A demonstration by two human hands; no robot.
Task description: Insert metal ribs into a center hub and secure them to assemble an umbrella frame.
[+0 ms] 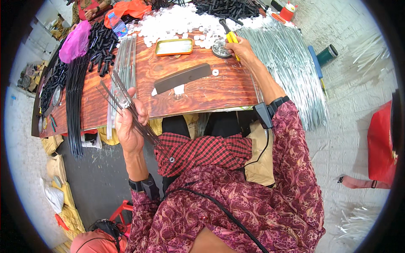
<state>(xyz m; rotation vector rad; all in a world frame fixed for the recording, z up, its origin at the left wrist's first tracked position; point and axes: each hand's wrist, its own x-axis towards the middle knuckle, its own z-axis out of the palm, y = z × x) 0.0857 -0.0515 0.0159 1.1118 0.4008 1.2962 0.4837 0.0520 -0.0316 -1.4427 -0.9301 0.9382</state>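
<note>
My left hand is closed round a bundle of thin dark metal rods, which fan out above the fingers and run down to my lap. A small clear-and-white piece shows among the rods at the fingertips. At the table's far right, my right hand grips yellow-handled pliers, their dark head pointing away from me. Close beside that hand is a round tin of small metal parts. A long brown block lies between my hands, with a small white ring at its right end.
White caps and black handles are heaped on the wooden table. Silvery rods cover its right side; black rods overhang the left front edge. A yellow-rimmed tin sits mid-table. Another person's hand shows at far left.
</note>
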